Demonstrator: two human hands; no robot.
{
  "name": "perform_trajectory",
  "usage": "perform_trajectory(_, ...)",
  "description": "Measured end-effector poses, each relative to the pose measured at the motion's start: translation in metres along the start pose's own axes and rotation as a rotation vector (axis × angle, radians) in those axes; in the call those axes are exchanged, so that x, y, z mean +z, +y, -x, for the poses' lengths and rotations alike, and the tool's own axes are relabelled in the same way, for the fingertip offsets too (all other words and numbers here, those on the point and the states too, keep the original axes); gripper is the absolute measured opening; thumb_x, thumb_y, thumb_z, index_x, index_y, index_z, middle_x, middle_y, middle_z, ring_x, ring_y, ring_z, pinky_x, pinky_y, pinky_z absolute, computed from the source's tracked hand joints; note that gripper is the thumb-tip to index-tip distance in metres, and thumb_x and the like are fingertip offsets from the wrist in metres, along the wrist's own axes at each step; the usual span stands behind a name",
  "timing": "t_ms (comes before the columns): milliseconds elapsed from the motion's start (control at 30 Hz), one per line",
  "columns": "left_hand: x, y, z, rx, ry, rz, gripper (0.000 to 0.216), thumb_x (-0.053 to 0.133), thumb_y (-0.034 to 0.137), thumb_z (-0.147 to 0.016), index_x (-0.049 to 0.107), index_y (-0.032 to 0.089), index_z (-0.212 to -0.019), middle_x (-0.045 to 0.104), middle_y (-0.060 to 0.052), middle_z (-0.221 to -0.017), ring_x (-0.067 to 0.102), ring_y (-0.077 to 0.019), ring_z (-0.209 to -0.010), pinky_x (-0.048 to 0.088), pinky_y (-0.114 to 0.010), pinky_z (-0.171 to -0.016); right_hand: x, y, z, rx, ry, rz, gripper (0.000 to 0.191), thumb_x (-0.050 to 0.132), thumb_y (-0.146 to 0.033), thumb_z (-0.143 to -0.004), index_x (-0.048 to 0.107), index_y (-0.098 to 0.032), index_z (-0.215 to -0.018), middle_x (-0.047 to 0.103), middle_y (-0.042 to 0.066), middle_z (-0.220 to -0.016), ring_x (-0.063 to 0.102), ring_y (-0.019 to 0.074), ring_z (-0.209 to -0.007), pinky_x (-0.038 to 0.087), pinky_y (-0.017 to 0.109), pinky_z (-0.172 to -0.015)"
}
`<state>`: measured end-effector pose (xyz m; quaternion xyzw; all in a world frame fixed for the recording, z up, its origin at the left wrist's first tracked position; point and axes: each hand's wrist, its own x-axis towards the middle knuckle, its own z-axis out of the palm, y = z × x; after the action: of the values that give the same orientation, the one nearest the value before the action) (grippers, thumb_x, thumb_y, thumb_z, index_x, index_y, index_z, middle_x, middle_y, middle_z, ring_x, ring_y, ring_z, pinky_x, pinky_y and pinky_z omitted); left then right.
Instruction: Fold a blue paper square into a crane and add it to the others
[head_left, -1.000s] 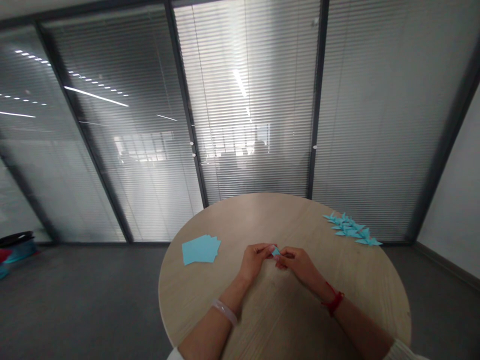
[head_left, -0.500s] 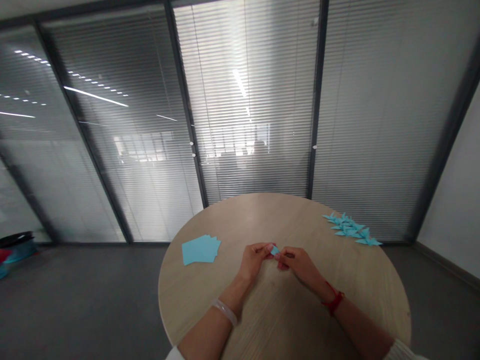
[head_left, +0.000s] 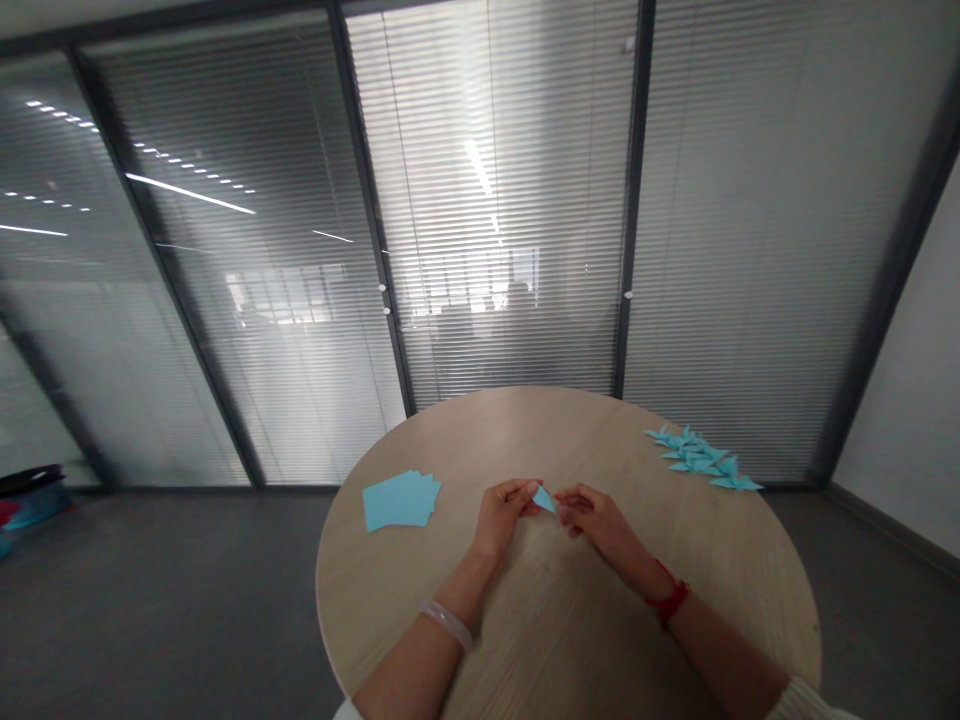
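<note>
A small piece of folded light-blue paper shows as a narrow pointed shape over the middle of the round table. My left hand pinches its left end between thumb and fingers. Close by the paper's right tip is my right hand, its fingers loosely bent and a little apart, with nothing visible in them. Whether a fingertip still brushes the tip is too small to tell.
On the left of the wooden table lies a fanned stack of blue paper sheets. Several folded blue paper cranes sit in a cluster near the right edge. Glass panels with blinds stand behind the table.
My right hand has loosened its fingers and drawn slightly back from the folded paper. More of the paper now shows, held by my left hand.
</note>
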<state>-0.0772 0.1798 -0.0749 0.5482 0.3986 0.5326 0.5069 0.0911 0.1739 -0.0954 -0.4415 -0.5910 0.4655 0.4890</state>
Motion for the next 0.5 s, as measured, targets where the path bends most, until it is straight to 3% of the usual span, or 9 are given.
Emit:
perform_trajectory(200, 0.004, -0.003, 0.002, -0.015, -0.137, -0.040, 0.040, 0.076, 0.047, -0.059, 0.071, 0.012, -0.077, 0.070, -0.006, -0.071, 0.063, -0.0168, -0.067, 0.049, -0.028, -0.069, -0.001, -0.016, 0.005, -0.160, 0.018, -0.036, 0.044, 0.066, -0.057, -0.067, 0.066, -0.017, -0.084, 0.069, 0.007, -0.082, 0.063, 0.0213, -0.076, 0.050, 0.031, -0.069)
perform_trajectory(500, 0.004, 0.004, 0.005, -0.050, -0.181, -0.018, 0.036, 0.078, 0.043, -0.057, 0.070, 0.012, -0.073, 0.069, -0.004, -0.067, 0.062, -0.0154, -0.062, 0.047, -0.027, -0.067, -0.005, -0.016, 0.008, -0.191, -0.020, -0.031, 0.033, 0.070, -0.047, -0.069, 0.066, -0.017, -0.082, 0.070, 0.006, -0.080, 0.065, 0.0208, -0.075, 0.050, 0.030, -0.069)
